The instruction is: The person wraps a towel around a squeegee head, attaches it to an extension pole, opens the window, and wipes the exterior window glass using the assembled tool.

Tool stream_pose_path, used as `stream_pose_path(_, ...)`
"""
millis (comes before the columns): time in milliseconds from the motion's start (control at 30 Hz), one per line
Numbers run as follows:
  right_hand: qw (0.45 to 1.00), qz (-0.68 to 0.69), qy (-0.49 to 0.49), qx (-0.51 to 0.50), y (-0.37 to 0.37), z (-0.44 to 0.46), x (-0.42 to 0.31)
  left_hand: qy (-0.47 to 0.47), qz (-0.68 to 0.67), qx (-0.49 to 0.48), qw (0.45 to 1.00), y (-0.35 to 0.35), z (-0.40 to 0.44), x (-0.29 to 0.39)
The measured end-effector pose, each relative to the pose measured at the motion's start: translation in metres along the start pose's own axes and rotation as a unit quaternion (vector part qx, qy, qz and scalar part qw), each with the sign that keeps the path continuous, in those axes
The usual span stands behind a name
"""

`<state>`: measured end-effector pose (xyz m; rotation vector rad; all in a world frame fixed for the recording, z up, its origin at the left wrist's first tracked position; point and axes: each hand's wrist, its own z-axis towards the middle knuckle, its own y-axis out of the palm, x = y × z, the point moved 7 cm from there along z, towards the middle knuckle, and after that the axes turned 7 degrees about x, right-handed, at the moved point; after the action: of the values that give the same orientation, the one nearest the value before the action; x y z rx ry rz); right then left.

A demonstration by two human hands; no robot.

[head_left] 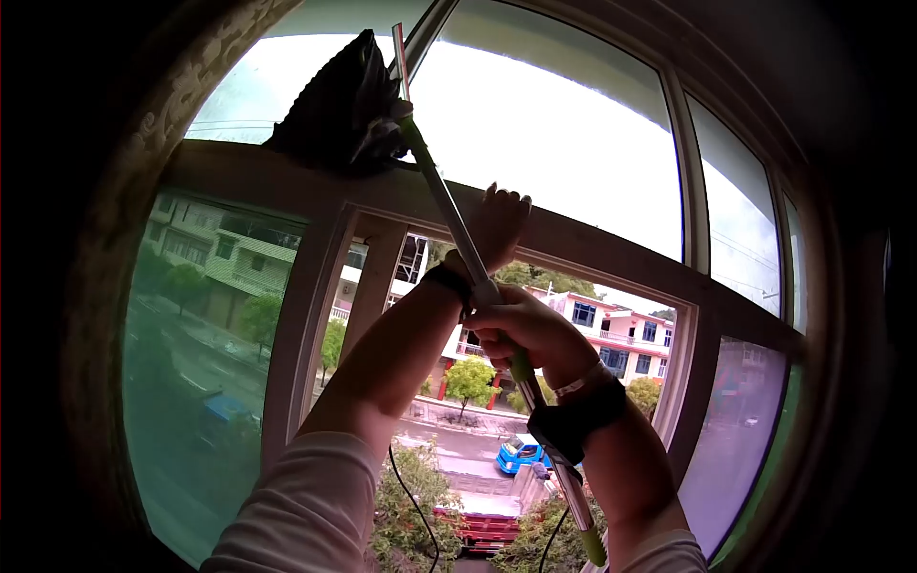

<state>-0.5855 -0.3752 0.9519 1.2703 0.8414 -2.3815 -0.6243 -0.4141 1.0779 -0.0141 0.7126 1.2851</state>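
Observation:
A long silver pole with green parts (442, 196) runs from the upper left down to the lower right, and a dark cloth (334, 110) hangs at its upper end against the upper window pane. My right hand (527, 329) is wrapped round the middle of the pole. Higher up, my left hand (499, 227) rests at the window's crossbar (592, 239), behind the pole. Its fingers are curled over the bar's upper edge. Both wrists carry dark bands.
A tinted pane (205, 372) fills the left side, another (731, 420) the right. Through the open middle section show a street, trees, a blue vehicle (521, 454) and buildings (621, 334). Two thin black cables hang below. A patterned curtain (143, 201) borders the left.

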Motion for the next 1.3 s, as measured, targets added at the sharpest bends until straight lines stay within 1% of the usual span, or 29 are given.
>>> stream_pose_path(67,1.0,0.005,-0.013,0.025,-0.014,0.002,0.001,-0.003,-0.006,-0.011,1.0,0.003,0.001,-0.001)
stream_pose_path(200,0.996,-0.016,-0.048,0.077,-0.043,-0.012,-0.017,0.022,0.051,0.004,0.998,0.005,-0.004,0.003)
stream_pose_path(233,0.994,-0.022,-0.033,0.101,-0.055,-0.016,-0.017,0.024,0.045,0.001,0.999,0.006,-0.005,0.002)
stream_pose_path(267,0.991,-0.018,-0.051,0.124,-0.067,-0.024,-0.021,0.025,0.04,-0.002,0.999,0.005,-0.004,0.001)
stream_pose_path(367,0.981,-0.012,-0.058,0.187,-0.111,-0.057,-0.015,0.029,0.017,-0.008,0.999,0.002,-0.001,-0.001)
stream_pose_path(433,0.972,-0.013,-0.055,0.228,-0.142,-0.086,-0.006,0.021,0.006,0.013,1.0,-0.004,0.0,0.001)
stream_pose_path(467,0.966,-0.026,-0.058,0.252,-0.158,-0.101,-0.003,0.018,0.001,0.023,1.0,-0.008,0.001,0.003)
stream_pose_path(500,0.957,-0.035,-0.05,0.283,-0.176,-0.116,0.003,-0.007,-0.01,-0.03,0.999,-0.003,0.002,0.002)
stream_pose_path(533,0.945,-0.047,-0.055,0.319,-0.19,-0.133,0.005,0.002,-0.008,-0.017,1.0,-0.002,0.001,0.002)
stream_pose_path(600,0.932,-0.04,-0.046,0.356,-0.225,-0.161,0.018,0.018,-0.004,0.008,1.0,0.002,-0.002,0.0)
stream_pose_path(667,0.914,-0.037,-0.055,0.4,-0.247,-0.192,0.023,0.011,-0.01,-0.004,1.0,0.004,-0.003,0.0)
stream_pose_path(733,0.897,-0.042,-0.037,0.439,-0.27,-0.216,0.032,0.004,-0.01,-0.018,1.0,-0.002,0.0,0.001)
stream_pose_path(800,0.883,-0.042,-0.019,0.467,-0.287,-0.236,0.039,0.007,-0.007,-0.009,1.0,0.001,-0.001,0.0)
stream_pose_path(833,0.881,-0.045,-0.013,0.47,-0.292,-0.241,0.04,0.007,-0.004,-0.01,1.0,0.002,-0.001,-0.001)
stream_pose_path(900,0.868,-0.096,-0.001,0.486,-0.295,-0.243,0.035,0.011,0.012,-0.017,1.0,0.003,-0.001,0.0)
stream_pose_path(967,0.861,-0.129,0.01,0.492,-0.299,-0.235,0.036,0.017,-0.005,0.011,1.0,0.001,-0.002,0.0)
stream_pose_path(1067,0.84,-0.151,0.029,0.52,-0.273,-0.217,0.045,0.025,-0.008,0.045,0.999,-0.001,-0.002,-0.001)
stream_pose_path(1100,0.864,-0.136,0.024,0.484,-0.268,-0.208,0.051,0.027,-0.007,0.056,0.998,-0.001,-0.002,0.001)
stream_pose_path(1133,0.886,-0.119,0.019,0.448,-0.265,-0.199,0.058,0.016,-0.001,0.019,1.0,0.002,-0.001,0.0)
stream_pose_path(1167,0.894,-0.098,0.026,0.437,-0.261,-0.195,0.062,0.007,0.006,-0.017,1.0,0.002,0.001,0.0)
stream_pose_path(1200,0.911,-0.073,-0.003,0.405,-0.253,-0.189,0.056,-0.002,0.013,-0.054,0.998,0.005,0.002,-0.001)
stream_pose_path(1267,0.925,-0.011,-0.032,0.378,-0.237,-0.188,0.04,0.006,0.016,-0.033,0.999,0.006,0.0,-0.002)
stream_pose_path(1300,0.925,-0.005,-0.05,0.376,-0.234,-0.19,0.033,0.008,0.019,-0.024,1.0,0.006,-0.001,-0.002)
